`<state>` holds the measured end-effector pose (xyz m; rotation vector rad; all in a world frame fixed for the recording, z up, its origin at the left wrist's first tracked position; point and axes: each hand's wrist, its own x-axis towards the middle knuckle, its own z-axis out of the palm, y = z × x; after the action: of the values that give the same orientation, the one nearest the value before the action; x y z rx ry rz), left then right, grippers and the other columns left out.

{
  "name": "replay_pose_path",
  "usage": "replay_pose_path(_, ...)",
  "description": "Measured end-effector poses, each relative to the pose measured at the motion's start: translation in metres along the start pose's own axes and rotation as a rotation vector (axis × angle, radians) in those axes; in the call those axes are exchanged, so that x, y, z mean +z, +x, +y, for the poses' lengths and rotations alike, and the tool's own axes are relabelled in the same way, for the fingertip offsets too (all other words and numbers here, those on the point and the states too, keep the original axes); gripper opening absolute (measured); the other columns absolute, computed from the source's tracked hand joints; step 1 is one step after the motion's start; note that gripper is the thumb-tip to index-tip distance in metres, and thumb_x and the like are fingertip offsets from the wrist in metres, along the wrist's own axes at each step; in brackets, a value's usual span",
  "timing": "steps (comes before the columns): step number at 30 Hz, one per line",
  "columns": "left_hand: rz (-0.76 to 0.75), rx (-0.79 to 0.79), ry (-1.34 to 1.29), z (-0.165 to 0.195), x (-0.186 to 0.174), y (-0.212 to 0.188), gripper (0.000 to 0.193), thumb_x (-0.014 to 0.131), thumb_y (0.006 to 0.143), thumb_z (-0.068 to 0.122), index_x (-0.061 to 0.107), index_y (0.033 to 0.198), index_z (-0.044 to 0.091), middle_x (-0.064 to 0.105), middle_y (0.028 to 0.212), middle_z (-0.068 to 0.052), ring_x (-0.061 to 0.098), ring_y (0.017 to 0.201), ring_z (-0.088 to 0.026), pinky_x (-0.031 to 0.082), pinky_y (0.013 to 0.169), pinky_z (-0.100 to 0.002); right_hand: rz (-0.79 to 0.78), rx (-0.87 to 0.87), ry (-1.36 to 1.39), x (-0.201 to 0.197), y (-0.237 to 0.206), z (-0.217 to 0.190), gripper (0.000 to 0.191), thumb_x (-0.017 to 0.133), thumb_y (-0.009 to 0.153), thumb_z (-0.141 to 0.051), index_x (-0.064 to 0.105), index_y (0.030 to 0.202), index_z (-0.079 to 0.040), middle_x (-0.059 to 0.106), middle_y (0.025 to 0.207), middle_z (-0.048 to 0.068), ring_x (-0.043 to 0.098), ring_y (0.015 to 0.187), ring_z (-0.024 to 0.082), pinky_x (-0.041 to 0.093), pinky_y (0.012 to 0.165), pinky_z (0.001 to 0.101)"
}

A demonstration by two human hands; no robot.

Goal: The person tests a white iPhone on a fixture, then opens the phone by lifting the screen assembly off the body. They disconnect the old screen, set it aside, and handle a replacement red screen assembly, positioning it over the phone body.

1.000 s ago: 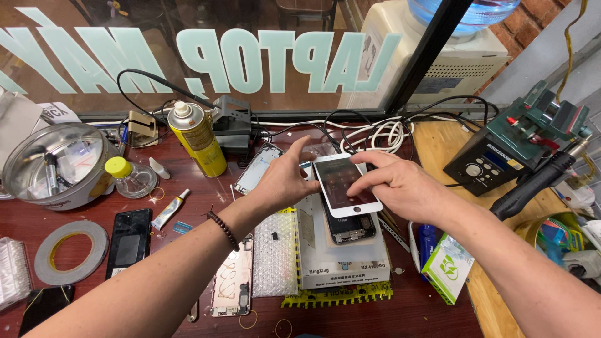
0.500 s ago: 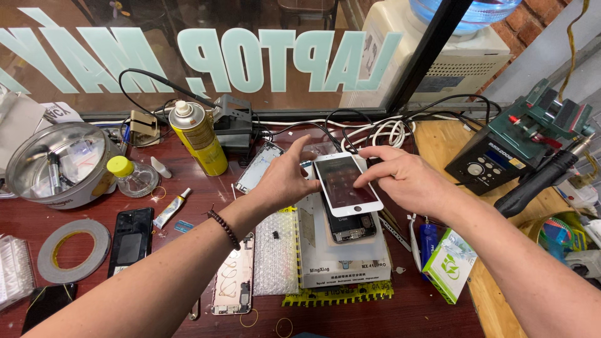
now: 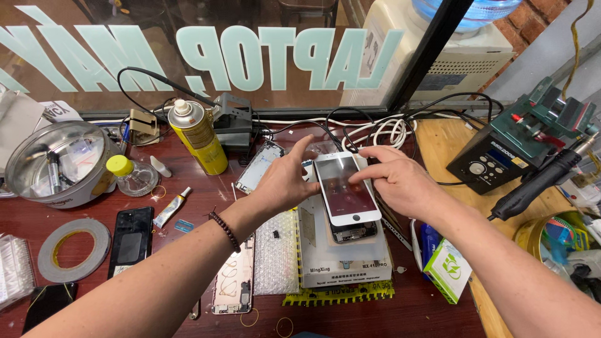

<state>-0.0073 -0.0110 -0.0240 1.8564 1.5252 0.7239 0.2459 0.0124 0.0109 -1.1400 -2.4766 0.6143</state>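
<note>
A white-framed phone screen panel is held between both hands above a phone body that lies on a white box-shaped heating plate. My left hand grips the panel's left edge, thumb up by the top corner. My right hand holds the right edge, with the index finger laid across the glass. The panel is tilted, its top end raised away from the phone body below.
A yellow spray can, a small yellow-capped bottle, a steel bowl, a tape roll, a black phone and a phone back housing lie left. A rework station, its black handpiece and a green-white box stand right.
The screen panel has shifted slightly left and up over the phone body. My right index finger has moved onto the glass; my left thumb has lifted toward the top corner.
</note>
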Motion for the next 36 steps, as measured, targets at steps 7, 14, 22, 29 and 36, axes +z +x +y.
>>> replay_pose_path(7, 0.007, 0.010, 0.000, -0.002, 0.001, 0.000, 0.103, 0.084, 0.071, 0.018, 0.027, 0.156, 0.008, 0.064, 0.140, -0.011, 0.070, 0.109, -0.031, 0.056, 0.094, -0.040, -0.007, -0.078, -0.017, 0.008, 0.000, 0.001, 0.039, 0.057, 0.079, 0.003, 0.084, 0.096, -0.018, 0.063, 0.138, 0.010, 0.056, 0.133, 0.029, 0.042, 0.112, 0.0373)
replay_pose_path(14, 0.018, -0.003, -0.006, -0.002, 0.002, -0.001, 0.103, 0.085, 0.072, 0.022, 0.026, 0.155, 0.007, 0.065, 0.139, -0.011, 0.071, 0.106, -0.032, 0.056, 0.093, -0.040, 0.059, -0.001, -0.089, 0.010, 0.021, 0.017, 0.041, 0.054, 0.081, 0.004, 0.082, 0.103, -0.017, 0.061, 0.139, 0.014, 0.055, 0.132, 0.032, 0.042, 0.110, 0.0394)
replay_pose_path(22, 0.039, -0.015, -0.020, -0.003, 0.003, -0.002, 0.107, 0.090, 0.072, 0.031, 0.027, 0.154, 0.006, 0.065, 0.136, -0.012, 0.071, 0.104, -0.033, 0.056, 0.091, -0.041, 0.014, -0.084, -0.035, 0.026, 0.028, 0.018, 0.042, 0.053, 0.075, 0.004, 0.083, 0.098, -0.014, 0.062, 0.137, 0.017, 0.055, 0.132, 0.034, 0.041, 0.111, 0.0401)
replay_pose_path(29, 0.044, 0.002, -0.024, -0.004, 0.002, -0.003, 0.104, 0.083, 0.070, 0.021, 0.026, 0.156, 0.005, 0.066, 0.137, -0.013, 0.072, 0.104, -0.032, 0.057, 0.092, -0.040, 0.059, 0.023, -0.092, 0.016, 0.040, 0.032, 0.040, 0.054, 0.081, 0.002, 0.083, 0.102, -0.017, 0.063, 0.136, 0.014, 0.056, 0.130, 0.033, 0.043, 0.110, 0.0388)
replay_pose_path(36, 0.043, -0.002, -0.019, -0.004, 0.003, -0.002, 0.103, 0.083, 0.071, 0.019, 0.026, 0.156, 0.006, 0.066, 0.137, -0.013, 0.072, 0.103, -0.032, 0.056, 0.091, -0.040, -0.007, -0.080, -0.066, 0.030, 0.040, 0.005, 0.041, 0.055, 0.077, 0.004, 0.083, 0.101, -0.016, 0.061, 0.138, 0.015, 0.052, 0.134, 0.033, 0.040, 0.112, 0.0410)
